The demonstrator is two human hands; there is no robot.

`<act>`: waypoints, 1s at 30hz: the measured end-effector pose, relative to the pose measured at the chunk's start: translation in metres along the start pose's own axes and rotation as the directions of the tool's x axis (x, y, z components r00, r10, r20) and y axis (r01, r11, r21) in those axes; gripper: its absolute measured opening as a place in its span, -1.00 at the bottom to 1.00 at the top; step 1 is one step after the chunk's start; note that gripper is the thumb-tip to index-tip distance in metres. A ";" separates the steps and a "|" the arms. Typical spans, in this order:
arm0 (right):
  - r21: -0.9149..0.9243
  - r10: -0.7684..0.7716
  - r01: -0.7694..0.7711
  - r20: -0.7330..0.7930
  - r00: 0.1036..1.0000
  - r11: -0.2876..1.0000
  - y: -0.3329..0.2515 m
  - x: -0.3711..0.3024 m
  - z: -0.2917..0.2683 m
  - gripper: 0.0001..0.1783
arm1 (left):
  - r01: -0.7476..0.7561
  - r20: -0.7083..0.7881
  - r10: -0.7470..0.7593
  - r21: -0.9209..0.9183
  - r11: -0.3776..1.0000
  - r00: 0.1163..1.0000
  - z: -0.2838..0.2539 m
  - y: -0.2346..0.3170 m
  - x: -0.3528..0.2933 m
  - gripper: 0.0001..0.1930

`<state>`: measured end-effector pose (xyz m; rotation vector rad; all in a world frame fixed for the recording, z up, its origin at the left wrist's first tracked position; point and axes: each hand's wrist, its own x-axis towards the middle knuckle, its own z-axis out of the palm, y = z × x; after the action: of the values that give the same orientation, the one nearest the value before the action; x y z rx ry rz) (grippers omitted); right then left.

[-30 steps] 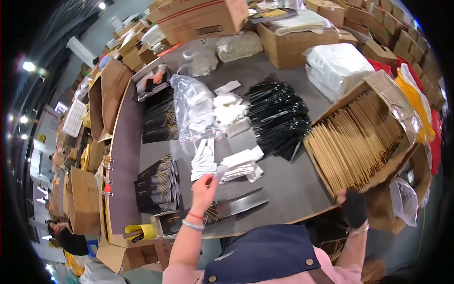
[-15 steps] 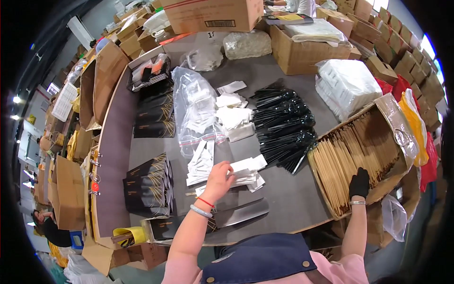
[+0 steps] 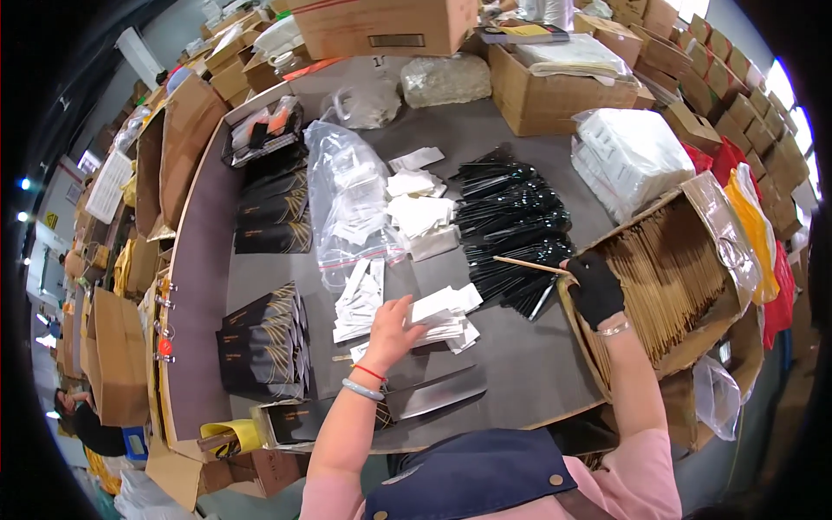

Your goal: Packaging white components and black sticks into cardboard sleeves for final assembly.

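My right hand (image 3: pixel 594 291), in a black glove, pinches one thin wooden stick (image 3: pixel 530 263) near its end, over the left rim of the box of sticks. The stick points left over the bundles of slim black wrapped pieces (image 3: pixel 516 225). My bare left hand (image 3: pixel 394 333) has its thumb and fingers apart, at small flat white packets (image 3: pixel 446 312); whether it touches them is hard to tell. More narrow white packets (image 3: pixel 360 299) lie beside it. Under my left forearm is a black sleeve with a pale grey flap (image 3: pixel 438 394).
An open carton (image 3: pixel 667 269) of wooden sticks stands at the right. Black sleeves with gold lines (image 3: pixel 264 347) are stacked at the left. A clear bag of white packets (image 3: pixel 351 191), a white wrapped stack (image 3: pixel 633 152) and a wire basket (image 3: pixel 264 134) lie farther back.
My right hand has lifted out of the carton and moved left with a wooden stick. My left hand's fingers have opened while staying near the white packets.
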<state>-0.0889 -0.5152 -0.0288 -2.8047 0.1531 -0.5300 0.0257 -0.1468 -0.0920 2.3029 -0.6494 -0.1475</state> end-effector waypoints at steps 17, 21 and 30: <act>0.359 0.183 -0.163 -0.023 0.983 0.919 -0.020 -0.029 -0.037 -0.89 | 0.065 -0.082 -0.090 -0.265 0.962 0.993 -0.010 0.028 -0.034 -0.70; 0.669 0.372 -0.469 0.296 0.880 0.577 -0.054 -0.048 -0.021 -0.93 | 0.297 0.270 -0.199 -0.397 0.869 0.942 -0.035 0.040 -0.089 -0.74; 0.569 0.051 -0.616 0.711 0.702 0.545 -0.131 -0.071 0.052 -0.82 | -0.197 0.039 0.196 0.364 0.910 0.980 -0.030 0.042 -0.164 -0.56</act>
<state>-0.1287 -0.3663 -0.0609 -1.8182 0.2712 0.4067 -0.1253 -0.0724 -0.0551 2.5715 -0.9743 0.0754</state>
